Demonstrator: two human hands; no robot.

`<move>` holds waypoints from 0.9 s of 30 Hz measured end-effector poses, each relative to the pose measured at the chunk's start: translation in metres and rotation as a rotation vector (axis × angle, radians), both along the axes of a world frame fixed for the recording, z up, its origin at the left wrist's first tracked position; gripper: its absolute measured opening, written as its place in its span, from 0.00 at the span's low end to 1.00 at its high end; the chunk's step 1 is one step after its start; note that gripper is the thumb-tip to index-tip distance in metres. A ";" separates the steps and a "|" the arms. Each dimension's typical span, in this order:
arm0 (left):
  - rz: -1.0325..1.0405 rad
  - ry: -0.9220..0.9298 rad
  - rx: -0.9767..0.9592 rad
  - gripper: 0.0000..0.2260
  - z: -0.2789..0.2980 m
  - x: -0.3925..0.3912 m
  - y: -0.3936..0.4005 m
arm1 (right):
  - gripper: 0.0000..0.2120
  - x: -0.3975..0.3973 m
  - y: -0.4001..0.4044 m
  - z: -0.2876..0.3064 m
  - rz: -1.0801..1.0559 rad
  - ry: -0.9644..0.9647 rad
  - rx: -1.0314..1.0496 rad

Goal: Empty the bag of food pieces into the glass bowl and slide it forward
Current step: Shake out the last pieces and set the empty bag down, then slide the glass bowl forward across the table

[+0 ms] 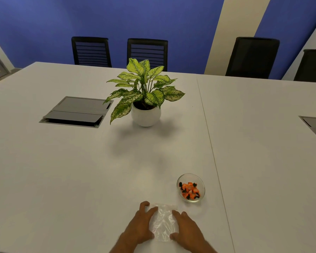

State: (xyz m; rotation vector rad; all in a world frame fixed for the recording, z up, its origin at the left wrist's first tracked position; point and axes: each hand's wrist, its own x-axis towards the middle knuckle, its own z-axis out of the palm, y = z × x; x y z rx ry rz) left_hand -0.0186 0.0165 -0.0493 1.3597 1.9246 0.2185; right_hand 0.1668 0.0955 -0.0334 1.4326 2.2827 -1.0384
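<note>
We rested our left hand and right hand flat on the white table, fingers spread and gripping nothing, pressing the edges of the empty clear bag between them. Beyond our right fingertips, just apart, stood the glass bowl holding orange and black food pieces. Farther off sat a potted plant.

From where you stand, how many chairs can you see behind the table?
4. Two slatted black chairs stand behind the plant, a third chair farther right, and a fourth cut off at the right edge. More may sit outside the view.
</note>
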 end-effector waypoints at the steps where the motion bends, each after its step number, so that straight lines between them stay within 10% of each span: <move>1: -0.001 -0.007 0.003 0.42 -0.001 -0.001 0.000 | 0.41 0.001 0.000 0.000 -0.002 0.010 0.003; 11: 0.101 -0.046 0.126 0.49 0.003 -0.011 -0.001 | 0.23 0.023 0.007 0.012 -0.165 0.322 0.252; 17: 0.306 -0.103 0.377 0.33 0.010 0.003 0.023 | 0.09 0.031 0.044 0.022 -0.642 0.610 0.363; 27: 0.672 -0.665 0.285 0.27 0.036 0.064 0.093 | 0.26 0.030 0.083 0.022 -1.113 0.814 -0.127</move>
